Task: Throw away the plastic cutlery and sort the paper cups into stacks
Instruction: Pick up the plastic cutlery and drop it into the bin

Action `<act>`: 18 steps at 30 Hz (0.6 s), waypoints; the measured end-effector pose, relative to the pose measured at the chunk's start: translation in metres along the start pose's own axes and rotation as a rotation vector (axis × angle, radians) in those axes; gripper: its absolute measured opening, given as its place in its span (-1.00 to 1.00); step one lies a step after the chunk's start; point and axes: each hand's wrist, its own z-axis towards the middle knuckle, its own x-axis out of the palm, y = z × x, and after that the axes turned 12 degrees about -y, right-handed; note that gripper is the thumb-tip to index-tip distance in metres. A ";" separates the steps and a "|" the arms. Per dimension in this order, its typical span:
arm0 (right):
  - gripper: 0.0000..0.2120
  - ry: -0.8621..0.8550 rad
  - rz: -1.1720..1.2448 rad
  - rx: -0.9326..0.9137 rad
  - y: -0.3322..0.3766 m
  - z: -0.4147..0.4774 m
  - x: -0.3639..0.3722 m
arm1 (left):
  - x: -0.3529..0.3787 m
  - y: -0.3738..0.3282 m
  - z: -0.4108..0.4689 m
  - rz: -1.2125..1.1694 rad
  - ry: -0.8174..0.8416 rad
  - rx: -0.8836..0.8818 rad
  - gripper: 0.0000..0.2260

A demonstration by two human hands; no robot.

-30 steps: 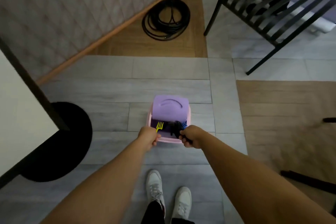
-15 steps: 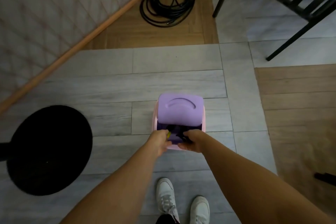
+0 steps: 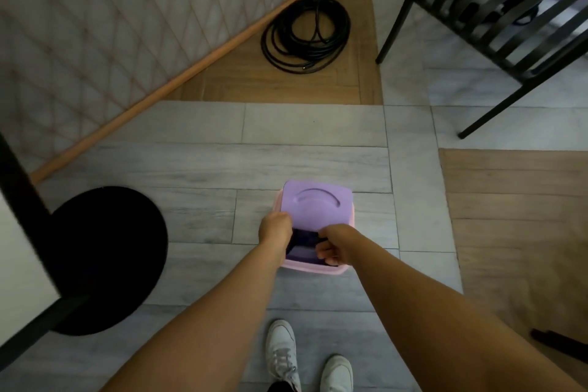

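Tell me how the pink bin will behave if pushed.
The bin looks like small, thin plastic, so it is probably light and may slide on the smooth floor. Its purple lid seems to pivot, so a push there would likely tilt the lid, not shift the bin.

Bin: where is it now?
Head view, centre: bin on the floor ahead of the shoes, left hand and right hand at its opening, black base to its left.
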 end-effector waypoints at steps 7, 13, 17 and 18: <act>-0.76 -0.032 -0.092 -0.119 0.018 -0.068 -0.022 | -0.024 -0.040 -0.063 -0.083 -0.053 0.209 -0.84; -0.87 -0.059 -0.221 -0.369 0.035 -0.141 -0.033 | -0.055 -0.067 -0.124 -0.158 -0.031 0.381 -0.81; -0.87 -0.010 -0.231 -0.566 0.045 -0.195 -0.036 | -0.088 -0.084 -0.169 -0.178 -0.027 0.538 -0.80; -0.86 -0.003 -0.240 -0.616 0.048 -0.208 -0.035 | -0.099 -0.088 -0.180 -0.184 -0.033 0.579 -0.82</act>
